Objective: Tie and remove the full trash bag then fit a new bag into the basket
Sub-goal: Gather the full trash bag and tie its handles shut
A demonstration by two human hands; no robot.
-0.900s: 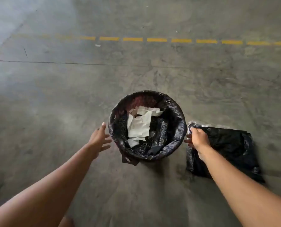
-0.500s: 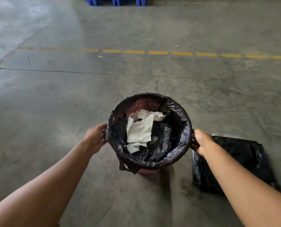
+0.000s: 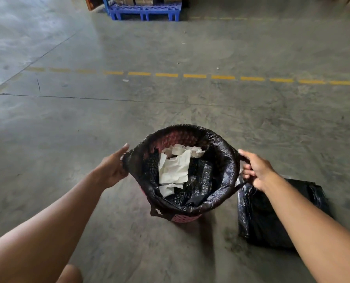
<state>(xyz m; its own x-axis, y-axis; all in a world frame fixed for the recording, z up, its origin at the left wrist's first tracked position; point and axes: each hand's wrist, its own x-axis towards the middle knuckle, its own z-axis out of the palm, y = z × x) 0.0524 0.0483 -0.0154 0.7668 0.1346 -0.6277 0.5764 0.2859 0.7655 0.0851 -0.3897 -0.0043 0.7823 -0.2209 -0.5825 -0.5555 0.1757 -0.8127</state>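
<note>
A pink mesh basket (image 3: 185, 217) stands on the concrete floor, lined with a black trash bag (image 3: 224, 160) folded over its rim. White crumpled paper (image 3: 175, 170) and black plastic lie inside. My left hand (image 3: 111, 168) grips the bag's left edge, which is lifted off the rim. My right hand (image 3: 255, 169) grips the bag's right edge and a black handle strip there. A folded pack of new black bags (image 3: 272, 217) lies flat on the floor right of the basket, partly under my right forearm.
A dashed yellow line (image 3: 194, 76) crosses the floor beyond the basket. A blue plastic pallet (image 3: 143, 10) loaded with boxes stands at the far top. My knee (image 3: 70, 274) shows at the bottom edge.
Both hands closed in on the basket and took hold of the bag's edges; the left edge now lifts off the rim. The camera tilted up, showing the blue pallet.
</note>
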